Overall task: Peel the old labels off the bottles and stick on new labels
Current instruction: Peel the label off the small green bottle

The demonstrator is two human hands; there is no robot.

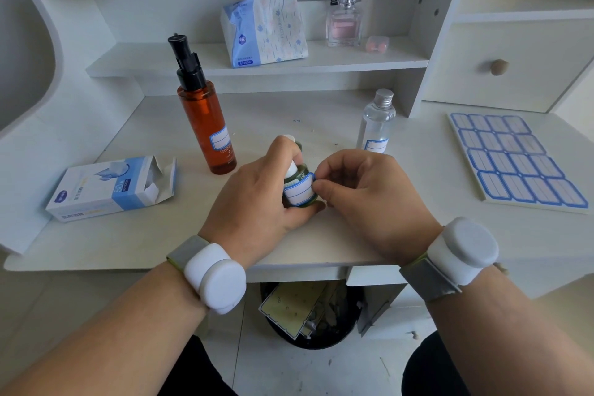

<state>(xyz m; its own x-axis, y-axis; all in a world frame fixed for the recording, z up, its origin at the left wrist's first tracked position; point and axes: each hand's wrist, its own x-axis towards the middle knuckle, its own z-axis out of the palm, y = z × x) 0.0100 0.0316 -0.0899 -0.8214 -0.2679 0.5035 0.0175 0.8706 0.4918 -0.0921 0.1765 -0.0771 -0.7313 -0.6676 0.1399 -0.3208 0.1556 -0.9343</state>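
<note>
Two hands, green bottle (303, 185) gripped in left hand (254, 202), right hand (369, 190) pinching label (299, 191)

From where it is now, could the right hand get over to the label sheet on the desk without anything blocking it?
Probably yes. The right hand is pinching the label on the small green bottle, but bare desk lies between it and the label sheet; it must let go first.
</note>
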